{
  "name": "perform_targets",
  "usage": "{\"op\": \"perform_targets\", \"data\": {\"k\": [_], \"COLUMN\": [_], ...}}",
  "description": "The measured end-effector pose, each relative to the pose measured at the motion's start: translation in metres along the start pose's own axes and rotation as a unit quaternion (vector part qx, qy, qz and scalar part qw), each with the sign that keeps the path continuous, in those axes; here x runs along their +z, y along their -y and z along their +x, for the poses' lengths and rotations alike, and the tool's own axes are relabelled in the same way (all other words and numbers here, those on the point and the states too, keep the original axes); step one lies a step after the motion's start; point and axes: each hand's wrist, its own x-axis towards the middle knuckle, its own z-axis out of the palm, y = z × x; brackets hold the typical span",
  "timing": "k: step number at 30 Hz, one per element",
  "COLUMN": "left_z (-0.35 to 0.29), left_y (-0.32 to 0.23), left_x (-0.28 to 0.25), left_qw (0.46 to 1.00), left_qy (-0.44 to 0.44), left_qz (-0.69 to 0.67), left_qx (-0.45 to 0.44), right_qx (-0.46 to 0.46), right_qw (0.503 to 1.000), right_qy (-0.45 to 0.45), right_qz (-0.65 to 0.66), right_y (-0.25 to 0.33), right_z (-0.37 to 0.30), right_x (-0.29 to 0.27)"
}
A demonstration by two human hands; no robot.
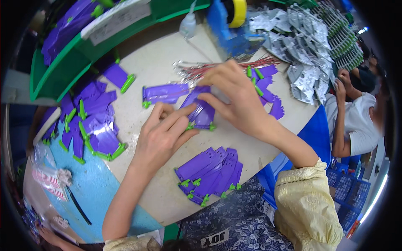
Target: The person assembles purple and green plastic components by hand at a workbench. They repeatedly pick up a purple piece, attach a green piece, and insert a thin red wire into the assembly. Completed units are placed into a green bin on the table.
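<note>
A flat purple plastic piece [203,113] with bright green knobs on its near corners lies between my hands at the middle of the table. My left hand [162,133] is closed on its left side, with the index fingertip on the purple surface. From the far right, my right hand [238,98] pinches its upper end; the fingers partly hide that end. Just left of it lies a similar purple piece [169,93] with a green end. Beyond my right hand is a bundle of thin red wires [197,70] with silvery ends.
Overlapping purple pieces [211,172] lie near me; more [100,136] pile up at left, others [266,85] at right. A green bin [79,69], a small bottle [188,26], a blue tape dispenser [222,33] and stacked silvery parts [307,50] line the far side. Another person [356,113] sits right.
</note>
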Motion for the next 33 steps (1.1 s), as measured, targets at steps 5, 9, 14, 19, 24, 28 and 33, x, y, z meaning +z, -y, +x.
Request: {"op": "perform_targets", "data": {"k": [5,9,14,19,24,28,33], "left_z": [-0.002,0.003,0.003,0.005,0.0,-0.002,-0.015], "left_y": [0.0,0.0,-0.002,-0.006,-0.001,-0.004,-0.009], "left_x": [0.003,0.005,0.0,-0.004,0.001,0.001,0.011], "left_qw": [1.0,0.999,0.999,0.999,0.996,0.994,0.994], "left_qy": [-0.016,-0.009,0.001,-0.006,-0.032,-0.036,-0.081], "left_qz": [-0.005,-0.043,-0.032,-0.018,-0.064,-0.07,-0.031], "left_qx": [-0.017,-0.015,-0.027,-0.027,-0.049,-0.074,-0.072], "right_qx": [0.247,0.422,0.456,0.376,0.25,0.221,0.16], "right_qw": [0.964,0.839,0.844,0.908,0.892,0.894,0.939], "right_qy": [-0.102,-0.017,0.007,0.087,0.189,0.253,0.229], "right_qz": [-0.007,0.344,0.282,0.16,0.325,0.298,0.201], "right_y": [-0.051,-0.072,-0.057,-0.057,0.015,0.026,0.023], "right_z": [0.045,0.053,0.026,0.036,-0.015,-0.027,-0.029], "right_x": [-0.069,-0.089,-0.077,-0.087,-0.054,-0.012,0.0]}}
